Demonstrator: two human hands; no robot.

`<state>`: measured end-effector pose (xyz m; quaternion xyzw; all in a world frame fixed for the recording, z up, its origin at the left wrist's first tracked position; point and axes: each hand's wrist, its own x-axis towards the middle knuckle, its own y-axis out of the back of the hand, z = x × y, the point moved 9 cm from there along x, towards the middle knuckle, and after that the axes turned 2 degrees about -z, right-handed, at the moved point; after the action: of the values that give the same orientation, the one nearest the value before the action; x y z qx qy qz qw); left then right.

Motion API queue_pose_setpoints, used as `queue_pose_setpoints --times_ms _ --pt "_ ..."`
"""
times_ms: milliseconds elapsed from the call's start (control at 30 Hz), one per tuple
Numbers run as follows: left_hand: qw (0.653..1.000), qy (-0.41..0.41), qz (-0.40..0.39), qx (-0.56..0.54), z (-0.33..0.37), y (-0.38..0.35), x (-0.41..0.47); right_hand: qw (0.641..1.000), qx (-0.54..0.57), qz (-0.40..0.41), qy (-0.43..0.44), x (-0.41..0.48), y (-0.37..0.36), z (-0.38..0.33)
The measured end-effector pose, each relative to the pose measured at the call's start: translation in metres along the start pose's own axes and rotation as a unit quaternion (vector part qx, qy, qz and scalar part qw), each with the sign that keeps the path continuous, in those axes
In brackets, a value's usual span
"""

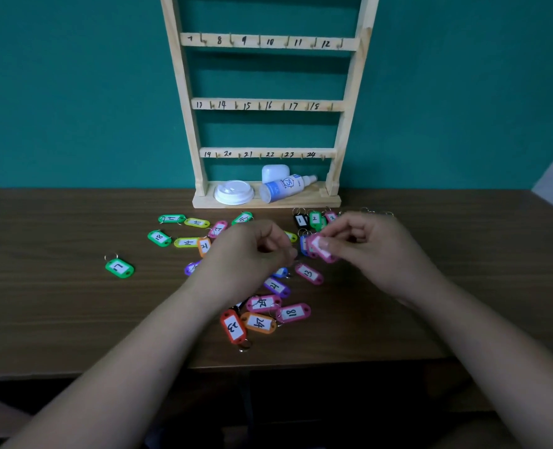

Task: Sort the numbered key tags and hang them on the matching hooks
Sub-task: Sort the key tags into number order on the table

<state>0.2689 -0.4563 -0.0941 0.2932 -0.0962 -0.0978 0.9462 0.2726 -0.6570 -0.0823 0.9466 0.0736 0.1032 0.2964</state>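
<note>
Item 1, my right hand: fingers bent close, thumb and fingertips pinching a pink key tag by its end, lifted just above the heap at mid-table; its number does not read from here

Item 2, my left hand: fingers curled tight inward beside the pink tag, over the heap; I cannot tell whether it holds anything

Item 3, loose tags: glossy plastic, oblong with rounded ends, white paper labels inked by hand, thin wire rings. A green tag 7 lies alone toward the table's left edge. A black tag 1, green tag 2 and pink tag 3 sit in a row just before the rack. A pink tag 13 lies under my right hand; the pink tag 18, orange tag 24 and red tag 23 cluster nearest the front edge

Item 4, table: dark brown, matte wood grain

Item 5, rack: pale bare wood, upright at the far edge, three visible rails numbered 7 to 24, each with small hooks, all bare. Its base tray holds a white domed lid, a spray bottle lying on its side and a white rounded case
</note>
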Motion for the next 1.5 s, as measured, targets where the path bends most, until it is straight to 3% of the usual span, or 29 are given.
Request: queue_pose_setpoints --times_ms 167,267,433,800,1033,1200,1500 --pt "0.988 -0.077 -0.024 0.132 0.010 -0.021 0.000 0.988 -0.009 0.134 -0.072 0.004 0.063 0.041" --pt "0.972 -0.134 -0.052 0.186 0.022 -0.040 -0.004 0.979 -0.057 0.160 -0.108 0.005 0.084 0.066" --pt "0.951 -0.173 -0.059 0.250 0.028 -0.054 -0.007 0.971 -0.120 0.162 -0.131 0.008 0.093 0.084" --pt "0.951 -0.181 -0.047 0.247 0.026 -0.054 -0.005 0.962 -0.196 0.124 -0.141 0.012 0.085 0.084" --pt "0.958 -0.178 -0.055 0.217 0.021 -0.052 -0.004 0.967 -0.185 0.150 -0.093 0.010 0.082 0.063" --pt "0.970 -0.175 -0.027 0.167 0.020 -0.022 -0.004 0.981 -0.155 0.115 -0.023 0.011 0.047 0.025" --pt "0.985 -0.061 0.030 0.160 -0.031 0.065 -0.014 0.988 -0.126 0.027 0.089 0.023 -0.037 -0.029"
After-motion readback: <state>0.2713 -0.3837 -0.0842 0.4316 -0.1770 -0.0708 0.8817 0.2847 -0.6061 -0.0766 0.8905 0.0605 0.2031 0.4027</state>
